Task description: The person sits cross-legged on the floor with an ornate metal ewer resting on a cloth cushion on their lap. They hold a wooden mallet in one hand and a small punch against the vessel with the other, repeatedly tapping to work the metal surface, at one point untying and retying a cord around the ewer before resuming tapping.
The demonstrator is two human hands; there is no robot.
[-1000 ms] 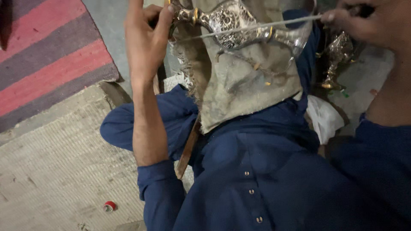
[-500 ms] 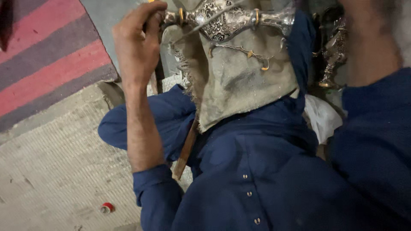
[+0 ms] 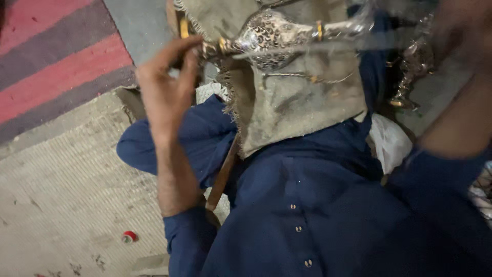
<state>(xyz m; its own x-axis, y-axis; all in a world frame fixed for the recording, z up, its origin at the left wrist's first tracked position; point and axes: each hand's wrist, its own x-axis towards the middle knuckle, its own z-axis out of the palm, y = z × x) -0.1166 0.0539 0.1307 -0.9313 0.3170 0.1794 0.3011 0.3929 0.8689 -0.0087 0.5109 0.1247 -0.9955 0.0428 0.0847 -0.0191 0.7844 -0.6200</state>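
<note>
Two hands work an ornate, engraved silver-coloured metal piece (image 3: 279, 38) with brass rings, lying across a coarse, frayed grey cloth (image 3: 302, 102) over the lap. The left hand (image 3: 166, 92) pinches its narrow end in its fingertips. The right hand (image 3: 461, 25) is blurred; its grip cannot be told. A similar metal piece (image 3: 410, 77) stands beside, on the floor.

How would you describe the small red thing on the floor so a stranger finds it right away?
Start at the beige woven mat left of the person's blue-clad knee. Near its lower edge lies a small red cap-like piece, the only bright red spot on that pale mat.
</note>
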